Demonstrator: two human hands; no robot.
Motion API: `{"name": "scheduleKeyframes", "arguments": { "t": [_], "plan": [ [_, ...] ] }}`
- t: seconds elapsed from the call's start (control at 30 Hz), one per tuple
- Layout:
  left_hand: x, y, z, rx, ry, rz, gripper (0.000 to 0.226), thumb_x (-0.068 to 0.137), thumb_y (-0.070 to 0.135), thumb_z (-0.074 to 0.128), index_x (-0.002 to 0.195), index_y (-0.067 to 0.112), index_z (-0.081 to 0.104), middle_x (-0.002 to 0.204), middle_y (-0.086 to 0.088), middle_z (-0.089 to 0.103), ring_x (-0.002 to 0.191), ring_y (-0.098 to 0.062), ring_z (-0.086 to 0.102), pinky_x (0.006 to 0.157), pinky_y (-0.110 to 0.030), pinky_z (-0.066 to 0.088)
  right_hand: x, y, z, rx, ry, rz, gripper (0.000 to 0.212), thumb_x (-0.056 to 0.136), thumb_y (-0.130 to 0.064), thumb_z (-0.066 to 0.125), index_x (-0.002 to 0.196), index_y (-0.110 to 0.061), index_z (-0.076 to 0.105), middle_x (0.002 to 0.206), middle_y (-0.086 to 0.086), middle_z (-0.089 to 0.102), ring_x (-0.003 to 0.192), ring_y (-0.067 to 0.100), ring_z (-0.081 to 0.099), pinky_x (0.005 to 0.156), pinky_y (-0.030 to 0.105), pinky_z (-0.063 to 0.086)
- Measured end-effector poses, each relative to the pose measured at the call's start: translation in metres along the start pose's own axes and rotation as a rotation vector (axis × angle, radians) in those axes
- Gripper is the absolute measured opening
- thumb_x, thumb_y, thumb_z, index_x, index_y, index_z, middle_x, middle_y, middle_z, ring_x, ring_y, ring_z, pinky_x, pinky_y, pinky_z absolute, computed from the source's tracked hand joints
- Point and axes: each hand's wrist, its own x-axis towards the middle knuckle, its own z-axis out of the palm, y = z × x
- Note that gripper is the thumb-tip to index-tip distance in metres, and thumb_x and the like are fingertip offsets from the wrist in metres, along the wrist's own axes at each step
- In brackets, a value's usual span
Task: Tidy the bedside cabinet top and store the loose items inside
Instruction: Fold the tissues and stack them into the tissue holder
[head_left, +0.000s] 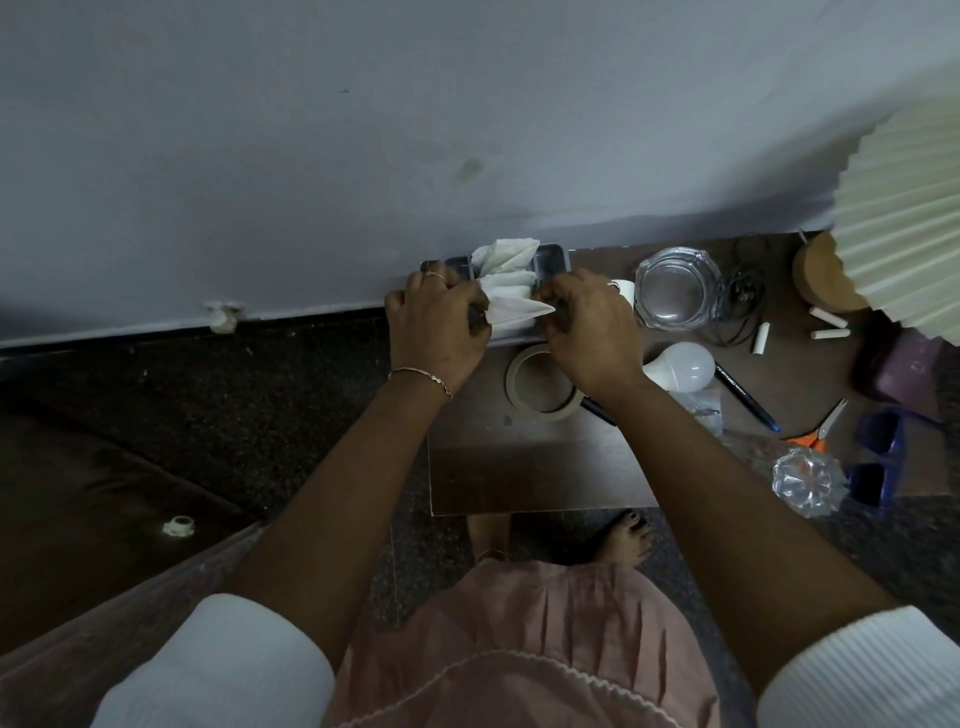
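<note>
Curled fingers of the left hand (436, 322) and right hand (592, 327) pinch opposite ends of a folded white tissue (514, 312), held over the front of a metal tray (553, 257) that holds more tissues. A tape roll (543, 384) lies just in front of the tray; a glass ashtray (675, 288) and a light bulb (680, 366) lie to its right.

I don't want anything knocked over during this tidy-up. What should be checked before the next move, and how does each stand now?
1. Grip: left hand and right hand both pinch the tissue: ok.
2. Place: tissue sits over the metal tray: ok.
3. Clearance: glass ashtray apart from the right hand: ok.
4. Roll risk: light bulb lies close beside the right wrist: not ok.
5. Storage inside the cabinet open: cannot tell, hidden.
</note>
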Motion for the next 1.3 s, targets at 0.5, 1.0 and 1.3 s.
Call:
{"name": "scheduleKeyframes", "arguments": {
  "t": [0.5, 1.0, 1.3],
  "plan": [
    [-0.008, -0.002, 0.009, -0.075, 0.022, 0.013, 0.028, 0.083, 0.043, 0.063, 0.102, 0.024, 0.068, 0.111, -0.002, 0.057, 0.111, -0.025, 0.049, 0.09, -0.04, 0.033, -0.012, 0.0, 0.007, 0.012, 0.063, 0.027, 0.018, 0.088, -0.021, 0.063, 0.106, -0.017, 0.067, 0.108, 0.004, 0.063, 0.102, 0.023, 0.056, 0.084, 0.032, 0.035],
    [-0.011, -0.005, 0.008, -0.082, 0.095, 0.01, 0.023, 0.083, 0.037, 0.063, 0.1, 0.023, 0.068, 0.106, -0.002, 0.06, 0.106, -0.025, 0.054, 0.088, -0.039, 0.034, -0.015, -0.003, 0.006, -0.022, 0.083, 0.047, 0.017, 0.084, -0.02, 0.066, 0.101, -0.017, 0.067, 0.104, 0.005, 0.062, 0.1, 0.026, 0.056, 0.084, 0.035, 0.035],
    [-0.012, -0.006, 0.014, -0.082, 0.116, -0.025, 0.022, 0.081, 0.038, 0.064, 0.099, 0.025, 0.066, 0.106, -0.001, 0.06, 0.106, -0.023, 0.055, 0.089, -0.039, 0.034, -0.009, -0.002, 0.007, -0.052, 0.075, 0.06, 0.021, 0.085, -0.023, 0.066, 0.105, -0.019, 0.069, 0.108, 0.005, 0.062, 0.105, 0.026, 0.055, 0.089, 0.038, 0.035]
  ]
}}
